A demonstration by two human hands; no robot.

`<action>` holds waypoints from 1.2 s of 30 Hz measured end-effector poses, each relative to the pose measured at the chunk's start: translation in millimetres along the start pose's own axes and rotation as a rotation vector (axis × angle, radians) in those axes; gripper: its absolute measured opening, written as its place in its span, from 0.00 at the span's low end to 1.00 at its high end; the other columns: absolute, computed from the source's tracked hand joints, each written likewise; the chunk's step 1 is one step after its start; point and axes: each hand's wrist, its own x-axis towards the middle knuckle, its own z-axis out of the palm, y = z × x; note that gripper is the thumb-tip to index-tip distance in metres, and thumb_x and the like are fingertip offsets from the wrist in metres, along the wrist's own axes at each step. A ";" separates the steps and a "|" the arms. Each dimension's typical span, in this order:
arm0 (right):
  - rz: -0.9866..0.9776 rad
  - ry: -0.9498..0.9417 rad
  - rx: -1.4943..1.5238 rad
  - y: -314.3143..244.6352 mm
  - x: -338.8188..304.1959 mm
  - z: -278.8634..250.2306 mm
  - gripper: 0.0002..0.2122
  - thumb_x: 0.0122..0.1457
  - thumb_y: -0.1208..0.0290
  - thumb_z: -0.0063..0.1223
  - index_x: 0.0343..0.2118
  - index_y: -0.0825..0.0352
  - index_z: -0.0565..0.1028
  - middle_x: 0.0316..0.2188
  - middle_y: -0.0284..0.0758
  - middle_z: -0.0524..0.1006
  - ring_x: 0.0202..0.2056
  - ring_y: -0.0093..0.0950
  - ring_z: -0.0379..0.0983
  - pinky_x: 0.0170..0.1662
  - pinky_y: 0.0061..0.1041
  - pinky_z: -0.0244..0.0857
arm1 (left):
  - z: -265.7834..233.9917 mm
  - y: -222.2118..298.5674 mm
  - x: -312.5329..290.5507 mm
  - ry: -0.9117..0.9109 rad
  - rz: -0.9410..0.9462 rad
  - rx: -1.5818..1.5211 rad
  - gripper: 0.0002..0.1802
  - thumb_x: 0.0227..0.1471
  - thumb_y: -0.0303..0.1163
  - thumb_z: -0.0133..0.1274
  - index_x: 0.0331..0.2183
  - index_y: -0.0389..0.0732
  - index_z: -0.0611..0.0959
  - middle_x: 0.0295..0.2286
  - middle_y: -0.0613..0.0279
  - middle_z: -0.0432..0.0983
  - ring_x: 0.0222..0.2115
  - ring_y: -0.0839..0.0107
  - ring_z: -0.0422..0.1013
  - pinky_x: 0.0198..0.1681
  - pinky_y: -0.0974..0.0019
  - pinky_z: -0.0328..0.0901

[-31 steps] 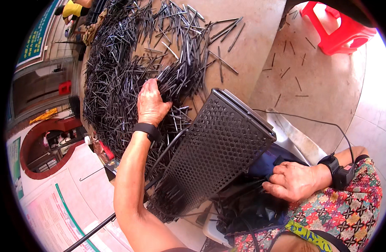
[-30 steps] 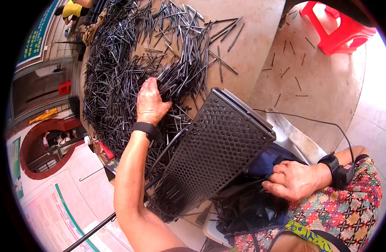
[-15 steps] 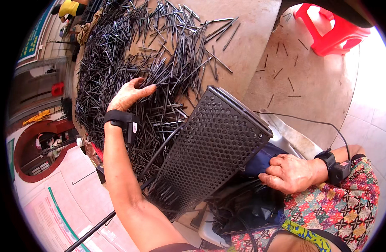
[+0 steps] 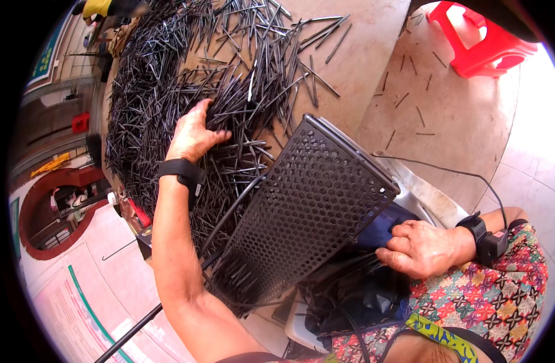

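A large heap of thin, dark sticks (image 4: pixel 147 109) covers the left side of the table. My left hand (image 4: pixel 196 132) rests at the heap's near side, thumb apart from the fingers, with the fingertips against the sticks and partly hidden among them. Between my two hands a black perforated metal tray (image 4: pixel 308 193) stands tilted, and some sticks lie at its lower end. To the right of the tray, my right hand (image 4: pixel 415 248) is curled closed at the edge of a dark blue-black bag (image 4: pixel 380 227). The fingertips on the bag are mostly hidden.
Loose sticks lie scattered on the tan tabletop (image 4: pixel 368 36) and on the brown surface (image 4: pixel 453 121) to the right. A red plastic stool (image 4: pixel 480 45) stands at the far right. A black cable (image 4: pixel 453 172) runs to my right wrist. Another person's yellow-and-black sleeve (image 4: pixel 99 8) shows at the upper left.
My left hand has shifted slightly right along the heap, and its fingers point more away from me. My right hand stays at the bag. The whole view has moved a little.
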 end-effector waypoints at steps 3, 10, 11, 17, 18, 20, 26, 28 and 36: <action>0.008 0.007 -0.003 0.7 -0.8 1.2 0.15 0.41 0.72 0.45 0.32 0.77 0.65 0.16 0.38 0.66 0.19 0.32 0.64 0.17 0.30 0.59 | 7.0 5.9 -0.2 0.209 0.016 0.004 0.37 0.28 0.40 0.63 0.43 0.37 0.68 0.35 0.48 0.71 0.38 0.59 0.67 0.42 0.64 0.61; 0.008 -0.003 0.012 1.8 -0.2 -2.2 0.15 0.41 0.72 0.45 0.31 0.77 0.65 0.16 0.38 0.66 0.19 0.32 0.64 0.17 0.29 0.59 | 0.8 -4.0 4.4 0.098 -0.047 -0.183 0.62 0.22 0.48 0.65 0.53 0.31 0.48 0.44 0.43 0.63 0.47 0.58 0.60 0.50 0.67 0.53; 0.010 0.001 0.009 1.8 -0.9 -2.0 0.15 0.41 0.72 0.45 0.31 0.77 0.65 0.16 0.38 0.66 0.19 0.32 0.64 0.17 0.29 0.59 | -5.6 -2.3 1.4 0.021 -0.001 -0.212 0.62 0.21 0.44 0.66 0.53 0.31 0.48 0.44 0.44 0.63 0.47 0.59 0.59 0.51 0.68 0.51; -0.006 0.014 0.001 0.1 -1.8 0.6 0.16 0.40 0.71 0.45 0.32 0.77 0.65 0.16 0.37 0.65 0.18 0.32 0.64 0.16 0.29 0.58 | 14.8 -4.9 2.1 0.102 0.069 -0.079 0.53 0.20 0.29 0.66 0.50 0.28 0.57 0.40 0.49 0.68 0.41 0.66 0.65 0.45 0.70 0.59; -0.007 0.015 -0.003 -0.1 -2.2 -0.5 0.16 0.40 0.71 0.45 0.32 0.77 0.65 0.16 0.37 0.65 0.18 0.32 0.64 0.16 0.29 0.58 | 14.1 5.5 0.9 0.145 0.038 0.054 0.50 0.20 0.30 0.66 0.48 0.29 0.61 0.39 0.48 0.69 0.40 0.65 0.66 0.45 0.69 0.59; 0.008 0.006 -0.010 -1.8 -3.2 -1.4 0.16 0.39 0.71 0.45 0.32 0.77 0.66 0.16 0.37 0.65 0.18 0.31 0.64 0.16 0.29 0.58 | 12.5 11.4 4.3 0.193 0.047 0.094 0.46 0.18 0.31 0.67 0.44 0.29 0.65 0.37 0.48 0.70 0.39 0.65 0.67 0.44 0.69 0.59; 0.005 -0.023 0.008 0.6 -2.0 -5.1 0.16 0.39 0.71 0.45 0.31 0.77 0.66 0.16 0.37 0.65 0.19 0.31 0.64 0.17 0.28 0.58 | 4.6 18.9 3.8 0.019 -0.041 -0.112 0.38 0.15 0.36 0.67 0.35 0.31 0.72 0.35 0.47 0.71 0.38 0.61 0.68 0.42 0.67 0.61; 0.000 -0.051 0.030 1.3 0.4 -6.8 0.16 0.39 0.71 0.44 0.31 0.77 0.66 0.16 0.37 0.66 0.19 0.31 0.64 0.17 0.29 0.59 | 13.1 2.4 1.5 0.050 -0.035 -0.188 0.36 0.16 0.37 0.66 0.33 0.31 0.73 0.33 0.48 0.72 0.37 0.60 0.69 0.42 0.66 0.62; -0.033 0.022 0.039 4.0 -0.1 -12.8 0.17 0.39 0.70 0.46 0.32 0.77 0.66 0.17 0.38 0.66 0.20 0.33 0.65 0.18 0.30 0.61 | 9.3 24.0 -0.7 0.080 -0.045 -0.054 0.37 0.16 0.38 0.68 0.33 0.31 0.70 0.30 0.47 0.71 0.35 0.56 0.68 0.40 0.63 0.62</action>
